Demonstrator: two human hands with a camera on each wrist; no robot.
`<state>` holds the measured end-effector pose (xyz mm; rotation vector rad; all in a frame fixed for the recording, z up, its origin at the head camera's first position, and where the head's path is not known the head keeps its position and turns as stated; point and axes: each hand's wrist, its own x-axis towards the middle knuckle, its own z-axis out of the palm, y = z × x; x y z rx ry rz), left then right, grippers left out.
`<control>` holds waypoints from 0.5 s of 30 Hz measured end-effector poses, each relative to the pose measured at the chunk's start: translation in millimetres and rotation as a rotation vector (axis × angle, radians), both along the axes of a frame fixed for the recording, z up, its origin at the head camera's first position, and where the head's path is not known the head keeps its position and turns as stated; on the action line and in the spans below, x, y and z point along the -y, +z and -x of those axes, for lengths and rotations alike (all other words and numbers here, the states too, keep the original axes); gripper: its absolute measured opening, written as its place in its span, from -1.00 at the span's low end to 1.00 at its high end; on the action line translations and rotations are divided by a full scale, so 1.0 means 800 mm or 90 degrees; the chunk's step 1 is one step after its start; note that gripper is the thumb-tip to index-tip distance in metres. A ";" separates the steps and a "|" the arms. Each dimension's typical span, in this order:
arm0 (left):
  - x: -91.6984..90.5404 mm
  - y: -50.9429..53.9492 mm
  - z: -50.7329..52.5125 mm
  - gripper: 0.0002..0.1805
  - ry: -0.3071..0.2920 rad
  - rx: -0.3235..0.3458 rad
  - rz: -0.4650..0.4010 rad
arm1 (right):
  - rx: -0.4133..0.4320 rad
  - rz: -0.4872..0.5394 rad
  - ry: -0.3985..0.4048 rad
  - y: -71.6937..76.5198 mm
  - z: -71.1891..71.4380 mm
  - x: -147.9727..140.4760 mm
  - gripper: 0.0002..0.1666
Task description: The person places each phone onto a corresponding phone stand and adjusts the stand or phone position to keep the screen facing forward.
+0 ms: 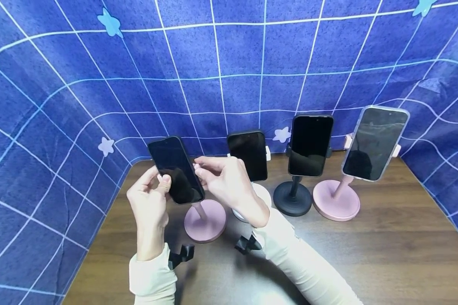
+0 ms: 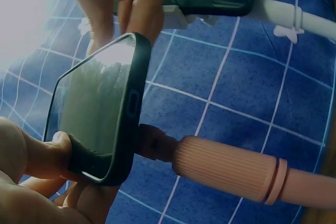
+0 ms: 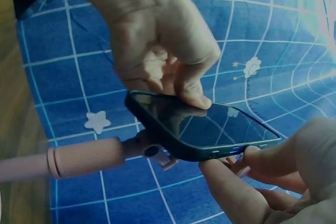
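A dark-cased smartphone [image 1: 175, 165] leans tilted at the head of a pink phone stand [image 1: 208, 224]. My left hand [image 1: 149, 201] grips the phone's left edge, thumb on the screen side and fingers curled behind. At the opposite edge, my right hand [image 1: 229, 180] pinches the stand's small pink clamp arm [image 1: 196, 167] between thumb and fingers. The ribbed pink stem [image 2: 226, 169] meets the phone's back in the left wrist view. In the right wrist view, the thumb and fingers partly hide the clamp by the phone's side buttons.
Behind my right hand, a white stand [image 1: 265, 194] carries a black phone [image 1: 252, 156]. To its right are a black stand [image 1: 291, 203] with a phone [image 1: 311, 146] and another pink stand [image 1: 337, 203] with a clear-cased phone [image 1: 378, 144]. A blue grid-patterned cloth [image 1: 236, 51] hangs behind the wooden table [image 1: 404, 245].
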<state>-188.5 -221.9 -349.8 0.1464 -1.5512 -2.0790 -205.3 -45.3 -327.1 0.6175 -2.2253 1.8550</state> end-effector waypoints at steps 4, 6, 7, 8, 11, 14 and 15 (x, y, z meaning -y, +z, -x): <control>-0.003 0.000 0.000 -0.61 0.026 0.007 0.041 | -0.046 -0.051 -0.027 -0.001 0.000 -0.003 -0.74; -0.005 0.001 0.000 -0.63 0.045 0.008 0.074 | -0.072 -0.068 -0.039 -0.001 0.001 -0.004 -0.75; -0.005 0.001 0.000 -0.63 0.053 0.009 0.091 | -0.086 -0.077 -0.048 -0.002 0.002 -0.004 -0.75; -0.005 0.001 0.000 -0.64 0.058 0.009 0.103 | -0.094 -0.081 -0.052 -0.002 0.003 -0.005 -0.76; -0.005 0.002 0.000 -0.65 0.052 0.006 0.110 | -0.112 -0.086 -0.055 -0.003 0.004 -0.004 -0.75; -0.003 0.002 0.000 -0.65 0.032 0.010 0.098 | -0.116 -0.084 -0.054 -0.004 0.004 -0.003 -0.75; -0.002 0.002 0.000 -0.65 0.027 0.009 0.094 | -0.117 -0.083 -0.053 -0.005 0.004 -0.002 -0.74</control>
